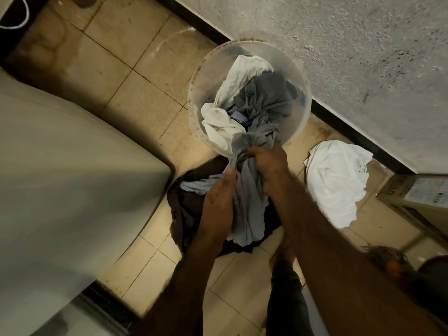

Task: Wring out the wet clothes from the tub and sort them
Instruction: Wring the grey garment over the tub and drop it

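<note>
- Grey garment, head view: bunched and twisted into a rope. One end trails back over the near rim into the tub; the other hangs loose between the forearms.
- Right hand: fingers curled tight round the upper part of the garment, just at the tub's near rim.
- Left hand: lower and nearer the camera, fingers wrapped round the same garment from the left, thumb tip against the cloth.
- Tub: round, clear plastic, rim speckled brown. It stands on the tiled floor at the foot of a rough grey wall.
- Inside the tub: white cloth draped down the left side, more grey fabric across the middle, a scrap of blue between them.
- Dark pile: dark clothes heaped on the floor directly under the hands, just this side of the tub.
- White garment: crumpled on the floor right of the hands, apart from the dark pile, close to the wall's black skirting.
- Box: cardboard, at the right edge, just beside the white garment.
- Foot: bare, on the tiles below the right forearm, near the dark pile.
- Pale bulky surface fills the left side; cannot tell what it is.
</note>
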{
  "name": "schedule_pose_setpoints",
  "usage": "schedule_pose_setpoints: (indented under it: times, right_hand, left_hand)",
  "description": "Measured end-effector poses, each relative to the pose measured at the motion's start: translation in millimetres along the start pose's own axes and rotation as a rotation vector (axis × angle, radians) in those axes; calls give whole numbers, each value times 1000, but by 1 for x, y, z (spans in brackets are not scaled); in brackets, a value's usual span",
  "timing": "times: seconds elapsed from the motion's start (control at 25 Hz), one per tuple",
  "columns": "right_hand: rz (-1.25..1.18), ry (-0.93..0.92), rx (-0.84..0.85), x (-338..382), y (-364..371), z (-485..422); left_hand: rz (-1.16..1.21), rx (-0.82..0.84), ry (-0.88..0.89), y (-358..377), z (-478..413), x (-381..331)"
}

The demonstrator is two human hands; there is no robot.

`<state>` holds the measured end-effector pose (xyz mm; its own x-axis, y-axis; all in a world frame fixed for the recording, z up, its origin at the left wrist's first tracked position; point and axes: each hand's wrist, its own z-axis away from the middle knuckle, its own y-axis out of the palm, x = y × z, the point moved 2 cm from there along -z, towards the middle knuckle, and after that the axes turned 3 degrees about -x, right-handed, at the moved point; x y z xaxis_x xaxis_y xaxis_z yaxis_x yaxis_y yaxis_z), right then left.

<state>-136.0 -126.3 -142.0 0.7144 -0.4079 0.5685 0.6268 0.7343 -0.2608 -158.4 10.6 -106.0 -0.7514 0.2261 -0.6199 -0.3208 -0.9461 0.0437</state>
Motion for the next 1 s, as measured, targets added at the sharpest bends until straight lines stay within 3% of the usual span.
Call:
schedule_pose_setpoints:
  times: [0.16, 0.4, 0.6, 0.8, 0.92, 1.0]
  right_hand:
    - [-97, 24, -18, -11, -4, 22]
    - [-243, 21, 141, -38, -7, 66]
    - [-259, 4, 189, -57, -16, 77]
    - [-247, 14, 77, -59, -13, 69]
    - [-160, 46, -32, -61, -13, 56]
    - [-204, 102, -18, -57, -10, 41]
  left_hand:
    - [114, -59, -229, -5, -31, -6]
    - [101, 128, -196, 7, -81, -26]
    - [-48, 208, -380, 7, -87, -29]
    - [-88, -58, -169, 5, -75, -25]
    - [-161, -75, -37, 2, -60, -22]
    - [-222, -59, 15, 1, -46, -18]
